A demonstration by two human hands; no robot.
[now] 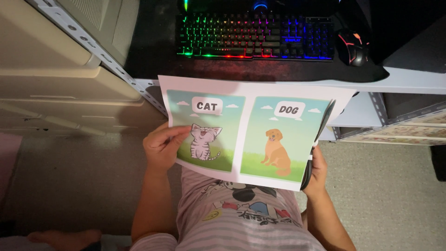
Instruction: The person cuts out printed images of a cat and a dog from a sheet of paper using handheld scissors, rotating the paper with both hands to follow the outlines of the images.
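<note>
Left hand (pixel 162 148) and right hand (pixel 317 171) grip a white sheet (pixel 251 130) showing 2 green-blue animal panels.

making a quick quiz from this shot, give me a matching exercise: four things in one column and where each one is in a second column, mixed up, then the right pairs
Things
1. cat picture
2. dog picture
3. keyboard
4. mouse

Places
A. right half of the sheet, near the right hand
B. far right of the dark desk mat
C. left half of the sheet, under the left hand's thumb
D. on the desk mat, beyond the sheet's top edge, lit in rainbow colours

Pairs: 1-C, 2-A, 3-D, 4-B
</note>
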